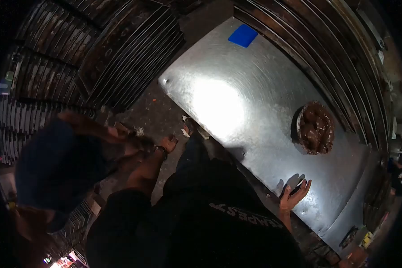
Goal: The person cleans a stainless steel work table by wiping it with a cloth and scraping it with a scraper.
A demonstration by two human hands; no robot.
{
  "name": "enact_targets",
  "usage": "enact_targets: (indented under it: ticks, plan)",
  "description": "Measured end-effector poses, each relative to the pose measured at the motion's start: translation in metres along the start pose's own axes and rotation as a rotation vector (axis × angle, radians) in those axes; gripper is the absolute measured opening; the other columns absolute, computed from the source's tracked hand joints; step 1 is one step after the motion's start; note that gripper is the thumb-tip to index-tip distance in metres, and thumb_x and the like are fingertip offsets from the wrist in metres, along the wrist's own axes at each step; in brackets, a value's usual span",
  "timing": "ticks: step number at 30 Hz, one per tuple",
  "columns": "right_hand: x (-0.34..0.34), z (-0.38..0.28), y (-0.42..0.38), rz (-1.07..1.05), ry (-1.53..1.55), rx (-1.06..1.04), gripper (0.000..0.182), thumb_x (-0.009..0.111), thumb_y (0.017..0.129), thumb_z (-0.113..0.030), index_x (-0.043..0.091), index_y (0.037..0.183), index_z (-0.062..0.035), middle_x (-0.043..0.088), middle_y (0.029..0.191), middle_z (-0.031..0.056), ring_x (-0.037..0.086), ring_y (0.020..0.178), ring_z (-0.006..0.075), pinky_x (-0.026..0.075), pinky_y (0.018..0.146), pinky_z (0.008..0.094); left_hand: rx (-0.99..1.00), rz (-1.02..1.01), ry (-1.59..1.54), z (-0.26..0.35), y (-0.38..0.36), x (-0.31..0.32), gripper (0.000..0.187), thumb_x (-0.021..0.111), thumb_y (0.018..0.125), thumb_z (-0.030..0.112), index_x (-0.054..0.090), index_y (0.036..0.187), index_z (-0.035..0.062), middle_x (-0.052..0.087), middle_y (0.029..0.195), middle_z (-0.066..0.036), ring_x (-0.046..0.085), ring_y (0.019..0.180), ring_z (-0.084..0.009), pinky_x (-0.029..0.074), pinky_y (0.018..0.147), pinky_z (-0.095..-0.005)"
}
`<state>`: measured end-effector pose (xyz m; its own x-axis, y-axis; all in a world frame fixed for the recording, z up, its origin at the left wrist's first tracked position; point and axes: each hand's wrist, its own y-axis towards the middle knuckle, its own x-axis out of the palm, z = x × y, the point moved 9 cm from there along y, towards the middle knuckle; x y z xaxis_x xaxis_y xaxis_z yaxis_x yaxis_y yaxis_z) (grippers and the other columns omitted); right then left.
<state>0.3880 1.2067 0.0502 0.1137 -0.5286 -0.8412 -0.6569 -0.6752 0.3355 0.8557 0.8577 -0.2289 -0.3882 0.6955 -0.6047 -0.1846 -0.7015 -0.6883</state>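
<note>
My right hand [295, 196] is held over the near edge of a metal table [263, 80], fingers spread and bent, with nothing in it. Its shadow falls on the metal beside it. My left hand [168, 143] hangs beside the table, over the dark floor; its fingers look curled, and I see nothing in them. A bracelet is round that wrist. On the table, farther along from my right hand, stands a round container [316, 127] with glossy brown paste in it and smeared on its rim. A flat blue rectangular piece [243, 35] lies at the far end.
At the left, close to my left arm, another person [62, 161] in dark clothes is bent over, blurred. Stacked dark metal trays [129, 49] stand beyond them. More long trays or racks [326, 58] line the table's far side. A lamp's glare whitens the tabletop.
</note>
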Motion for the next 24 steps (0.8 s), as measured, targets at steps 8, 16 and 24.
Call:
enact_targets:
  ticks: [8,16,24]
  plan:
    - [0.000,0.018,-0.008,-0.008,0.071,-0.030,0.072,0.050,0.088,-0.049,0.033,0.132,0.0058,0.024,0.142,0.0248,0.024,0.131,0.0393,0.022,0.105,0.0503,-0.144,0.009,-0.044,0.045,-0.099,0.033,0.050,0.052,0.081,0.037,0.054,0.121,0.0068,0.052,0.126,-0.020,0.048,0.117,-0.0365,0.038,0.099,-0.0422]
    - [0.002,0.015,-0.006,-0.015,0.096,-0.010,0.072,0.049,0.088,-0.050,0.035,0.131,0.0052,0.025,0.141,0.0256,0.025,0.131,0.0394,0.023,0.105,0.0502,-0.151,-0.067,-0.032,-0.019,-0.094,0.100,0.051,0.053,0.080,0.036,0.054,0.121,0.0068,0.051,0.126,-0.020,0.047,0.118,-0.0363,0.038,0.099,-0.0420]
    - [0.004,0.007,-0.002,-0.030,0.050,0.070,0.076,0.048,0.087,-0.054,0.035,0.132,0.0054,0.023,0.141,0.0260,0.026,0.130,0.0408,0.023,0.105,0.0509,-0.119,-0.073,0.025,-0.027,-0.049,0.061,0.051,0.050,0.082,0.038,0.054,0.120,0.0052,0.052,0.124,-0.023,0.049,0.115,-0.0378,0.038,0.098,-0.0427]
